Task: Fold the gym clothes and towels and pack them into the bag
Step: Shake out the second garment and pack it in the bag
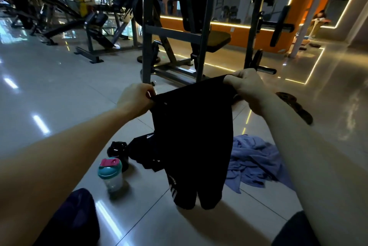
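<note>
I hold up black shorts with white stripes near the hem, hanging in the air above the floor. My left hand pinches the left end of the waistband. My right hand grips the right end. Under the shorts another black garment with white stripes lies crumpled on the tiles. A blue-purple towel lies bunched on the floor to the right. A dark bag-like shape sits at the lower left; I cannot tell what it is.
A clear shaker bottle with a teal and pink lid stands on the tiles, a black bottle behind it. A grey weight machine frame stands ahead. A dark flat object lies to the right.
</note>
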`<state>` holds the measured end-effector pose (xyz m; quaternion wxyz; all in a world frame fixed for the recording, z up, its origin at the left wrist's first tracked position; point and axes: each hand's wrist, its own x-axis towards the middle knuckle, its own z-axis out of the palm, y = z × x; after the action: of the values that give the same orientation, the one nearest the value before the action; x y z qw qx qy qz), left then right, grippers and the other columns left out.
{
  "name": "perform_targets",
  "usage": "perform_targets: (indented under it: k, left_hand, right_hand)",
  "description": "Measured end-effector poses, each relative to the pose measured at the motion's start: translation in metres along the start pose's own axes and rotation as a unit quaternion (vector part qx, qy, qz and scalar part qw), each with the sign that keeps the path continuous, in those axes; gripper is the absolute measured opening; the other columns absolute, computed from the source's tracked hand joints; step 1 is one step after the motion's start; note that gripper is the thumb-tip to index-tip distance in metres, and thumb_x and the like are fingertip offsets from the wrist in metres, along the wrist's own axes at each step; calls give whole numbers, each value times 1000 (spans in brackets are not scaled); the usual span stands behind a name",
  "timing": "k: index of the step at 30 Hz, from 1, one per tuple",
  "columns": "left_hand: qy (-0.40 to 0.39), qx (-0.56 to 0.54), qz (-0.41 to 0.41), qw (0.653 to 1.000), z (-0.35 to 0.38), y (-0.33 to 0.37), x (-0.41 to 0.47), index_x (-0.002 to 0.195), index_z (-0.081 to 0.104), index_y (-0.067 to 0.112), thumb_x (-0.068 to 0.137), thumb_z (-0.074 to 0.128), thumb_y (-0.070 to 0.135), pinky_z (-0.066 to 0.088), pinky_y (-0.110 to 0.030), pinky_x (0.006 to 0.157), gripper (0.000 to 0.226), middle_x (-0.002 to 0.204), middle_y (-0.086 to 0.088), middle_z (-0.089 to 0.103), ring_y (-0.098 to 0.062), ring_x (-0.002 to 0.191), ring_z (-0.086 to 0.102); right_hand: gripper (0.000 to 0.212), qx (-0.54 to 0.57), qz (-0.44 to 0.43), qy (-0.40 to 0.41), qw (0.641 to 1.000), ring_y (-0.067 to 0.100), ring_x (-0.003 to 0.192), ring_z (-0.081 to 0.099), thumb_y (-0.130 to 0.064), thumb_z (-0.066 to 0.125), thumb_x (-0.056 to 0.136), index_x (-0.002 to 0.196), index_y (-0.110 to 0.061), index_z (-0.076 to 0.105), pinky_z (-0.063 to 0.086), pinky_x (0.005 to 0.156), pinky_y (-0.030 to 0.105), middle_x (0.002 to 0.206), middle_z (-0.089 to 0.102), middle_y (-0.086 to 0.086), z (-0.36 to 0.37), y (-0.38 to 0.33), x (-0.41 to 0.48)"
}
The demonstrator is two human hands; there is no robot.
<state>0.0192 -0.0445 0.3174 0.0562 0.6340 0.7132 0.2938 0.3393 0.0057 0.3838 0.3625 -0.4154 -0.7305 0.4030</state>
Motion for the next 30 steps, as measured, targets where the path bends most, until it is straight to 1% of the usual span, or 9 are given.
perform_targets:
  k: [2,4,7,9,16,20,22,25,30]
  left_hand:
    - [-67,-100,-34,992,-4,6,0,103,72,12,95,67,13,59,-29,66,10,87,-6,72,-19,77,70]
    - [-87,-228,-119,962,-6,17,1,98,68,10,99,60,10,57,-23,54,8,82,-7,68,-17,68,67]
    - [-86,-432,-258,860,-10,33,8,92,59,13,101,57,18,53,-18,46,11,76,-3,58,-9,52,62]
    - [-86,-480,-290,823,-11,33,14,92,56,12,102,55,18,53,-18,45,12,76,-3,53,-9,57,57]
    - [40,-313,-221,923,-5,17,11,87,61,10,94,56,4,57,-32,56,11,85,-14,61,-24,66,63]
    - [39,-348,-226,909,-7,25,14,92,61,12,93,54,8,57,-30,53,8,83,-9,60,-21,65,61]
    - [-23,-345,-248,905,-6,27,14,99,60,12,97,55,15,57,-27,50,6,83,-7,60,-19,65,61]
    - [-136,-344,-272,888,-2,24,10,110,61,12,99,61,27,57,-28,53,19,88,-6,66,-18,70,67]
    - [-82,-326,-289,896,5,20,3,109,59,5,103,54,25,57,-27,46,22,85,-12,65,-24,68,67]
  right_hand:
    - [29,-150,18,32,988,27,74,61,-22,65,94,91,7,67,49,64,38,81,61,21,-10,14,7]
    - [24,-284,61,102,951,28,78,65,-27,69,88,80,-4,67,54,71,41,84,67,17,-13,34,8]
    - [16,-391,126,123,903,26,76,58,-27,69,85,87,-13,61,44,64,33,88,62,9,0,55,-1]
    - [12,-399,131,139,897,27,76,55,-23,66,86,90,-13,60,39,63,32,87,60,8,2,61,-2]
    - [12,-129,145,158,968,24,60,49,-8,51,85,75,-9,58,39,54,32,77,52,14,-18,48,7]
    - [37,47,188,122,973,32,94,71,-29,62,82,113,-9,65,59,87,48,109,70,16,-24,33,6]
    - [43,104,209,89,968,34,101,69,-29,67,87,125,-11,58,61,81,50,120,65,18,-22,31,5]
    - [46,64,226,28,972,33,104,65,-24,70,91,130,-8,52,61,61,36,120,59,17,-12,28,5]
    - [28,-37,239,-97,965,24,97,68,-12,63,95,122,-7,59,57,69,31,114,64,14,-13,24,-1]
